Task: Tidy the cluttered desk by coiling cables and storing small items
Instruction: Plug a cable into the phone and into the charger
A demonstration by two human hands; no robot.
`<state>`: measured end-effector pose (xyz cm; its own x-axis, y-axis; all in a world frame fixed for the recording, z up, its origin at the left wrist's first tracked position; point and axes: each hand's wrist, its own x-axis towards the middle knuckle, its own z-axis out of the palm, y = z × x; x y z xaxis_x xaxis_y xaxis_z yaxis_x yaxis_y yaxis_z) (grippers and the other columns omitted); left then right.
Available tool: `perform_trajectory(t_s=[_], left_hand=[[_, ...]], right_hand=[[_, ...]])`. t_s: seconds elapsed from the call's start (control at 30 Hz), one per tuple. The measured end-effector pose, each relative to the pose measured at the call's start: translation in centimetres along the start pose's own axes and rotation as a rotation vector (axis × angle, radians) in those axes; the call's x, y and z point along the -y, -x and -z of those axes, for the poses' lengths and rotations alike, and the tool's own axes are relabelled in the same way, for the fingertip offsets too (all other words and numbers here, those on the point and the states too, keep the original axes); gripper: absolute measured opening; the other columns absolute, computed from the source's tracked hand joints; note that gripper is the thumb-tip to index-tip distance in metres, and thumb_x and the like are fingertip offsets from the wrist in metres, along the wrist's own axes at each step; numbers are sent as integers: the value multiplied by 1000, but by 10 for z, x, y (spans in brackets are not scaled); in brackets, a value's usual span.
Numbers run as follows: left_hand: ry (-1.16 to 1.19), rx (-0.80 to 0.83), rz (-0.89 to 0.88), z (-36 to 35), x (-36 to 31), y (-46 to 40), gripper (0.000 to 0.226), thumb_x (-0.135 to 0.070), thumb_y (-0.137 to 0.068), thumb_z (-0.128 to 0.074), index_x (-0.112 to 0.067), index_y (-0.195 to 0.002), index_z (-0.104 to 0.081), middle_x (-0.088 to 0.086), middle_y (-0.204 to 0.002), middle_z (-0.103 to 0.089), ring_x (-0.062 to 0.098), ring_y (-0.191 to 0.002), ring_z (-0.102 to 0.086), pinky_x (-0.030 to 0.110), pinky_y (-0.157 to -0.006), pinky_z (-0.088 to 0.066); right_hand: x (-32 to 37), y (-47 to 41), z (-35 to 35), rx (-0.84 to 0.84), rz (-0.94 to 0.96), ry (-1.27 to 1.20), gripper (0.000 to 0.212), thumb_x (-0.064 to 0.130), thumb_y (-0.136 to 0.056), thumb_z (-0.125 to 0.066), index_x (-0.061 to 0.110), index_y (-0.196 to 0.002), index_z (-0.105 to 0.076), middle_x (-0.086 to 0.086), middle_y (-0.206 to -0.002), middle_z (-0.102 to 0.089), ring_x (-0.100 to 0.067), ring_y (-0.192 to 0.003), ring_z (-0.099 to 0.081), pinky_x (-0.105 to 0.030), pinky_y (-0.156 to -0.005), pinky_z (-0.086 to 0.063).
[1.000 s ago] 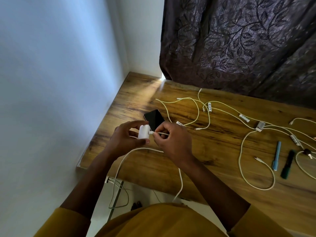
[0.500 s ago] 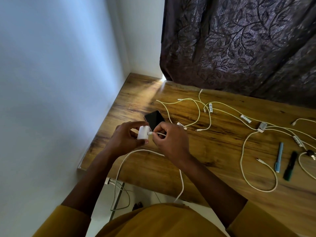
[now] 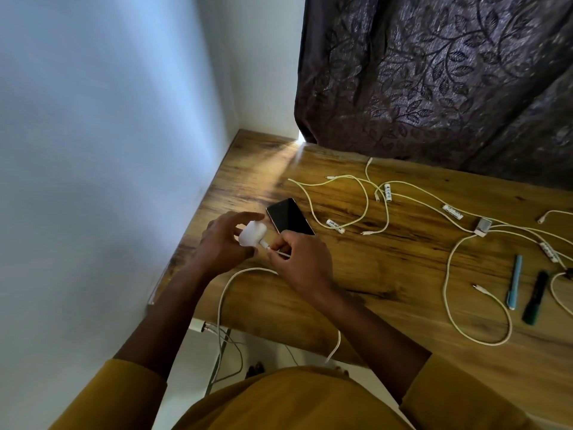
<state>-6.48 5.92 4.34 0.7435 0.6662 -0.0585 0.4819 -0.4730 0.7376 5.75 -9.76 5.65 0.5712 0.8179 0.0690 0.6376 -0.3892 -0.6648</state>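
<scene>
Against a white wall and dark leafy curtain, the wooden bench is carrying loose cables; left hand is gripping the white charger, right hand is pinching its cable above the bench's corner.

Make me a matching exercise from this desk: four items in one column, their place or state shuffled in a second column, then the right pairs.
Items
1. white charger plug
2. phone
3. blue pen
4. dark green marker

Places or states
A. lies screen up on the desk, just beyond the hands
B. held in the left hand, its cable pinched by the right hand
C. nearest the desk's right end, beside the pen
D. lies between a cable loop and the marker

Pairs: 1-B, 2-A, 3-D, 4-C
</scene>
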Motion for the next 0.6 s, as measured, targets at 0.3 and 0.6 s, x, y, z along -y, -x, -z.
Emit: perform_trajectory(t_s=[0.3,0.6], left_hand=[[-43,8,97,-10,28,-5,74,-24,-73,-93,-29,-138,-59,2,-129,-64,20,-106,-65,44,-85,-62],[-110,35,96,-12,41,-28,67,-12,-76,-83,-26,-138,-63,6,-135,-63,24,-119,-59,33,-87,-48]], right_hand=[[-3,2,-25,91,-2,76,24,15,-99,-58,17,-120,-72,-1,-111,-71,-13,-96,-64,-28,-80,-57],[-6,0,-37,148,99,288,37,7,-93,-60,15,-128,-68,-6,-115,-66,-22,-106,-60,-37,-88,-55]])
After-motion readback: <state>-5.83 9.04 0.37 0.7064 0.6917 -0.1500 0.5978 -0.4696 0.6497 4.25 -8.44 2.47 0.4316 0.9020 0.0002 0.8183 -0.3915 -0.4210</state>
